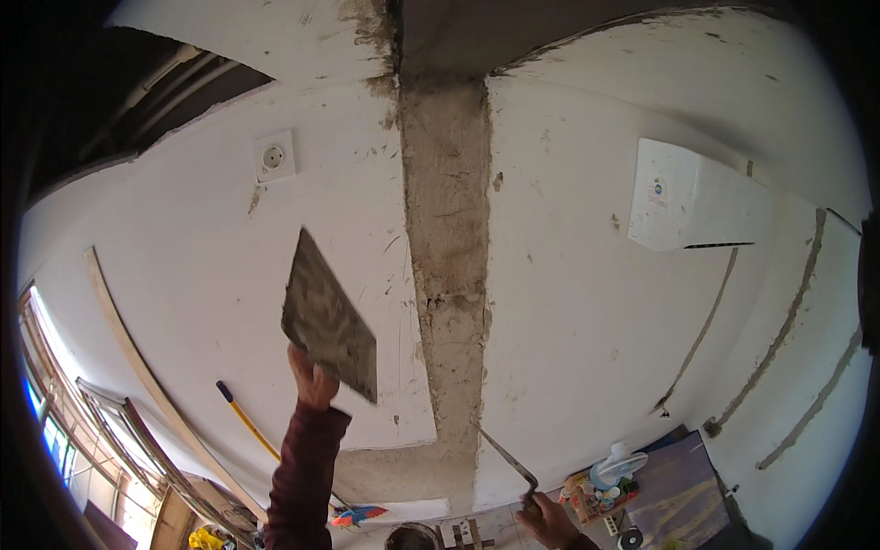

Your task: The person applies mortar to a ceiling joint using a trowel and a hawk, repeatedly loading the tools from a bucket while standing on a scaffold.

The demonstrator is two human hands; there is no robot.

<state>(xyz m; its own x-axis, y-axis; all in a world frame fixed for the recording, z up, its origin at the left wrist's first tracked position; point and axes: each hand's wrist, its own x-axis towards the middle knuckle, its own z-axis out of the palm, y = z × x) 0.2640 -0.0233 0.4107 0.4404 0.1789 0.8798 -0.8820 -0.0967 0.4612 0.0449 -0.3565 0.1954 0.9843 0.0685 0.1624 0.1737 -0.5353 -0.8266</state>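
My left hand [313,378], in a dark red sleeve, is closed under a square plasterer's hawk [330,316]. The hawk tilts, its face streaked with grey mortar; its handle is hidden. Low on the right, my right hand [548,522] grips a trowel [507,455] with a bent neck. The narrow blade shows nearly edge-on, and its tip reaches the right edge of a grey mortar strip [446,192] running down the white wall [559,302]. Whether the tip touches the wall, I cannot tell. Near the floor the strip broadens to the left.
A wall socket [273,158] sits at the upper left, an air conditioner [687,197] at the upper right. A wooden plank [137,339] and a yellow pole [247,422] lean at left. Below are a bucket [412,537], a fan [623,463] and a dark board [674,495].
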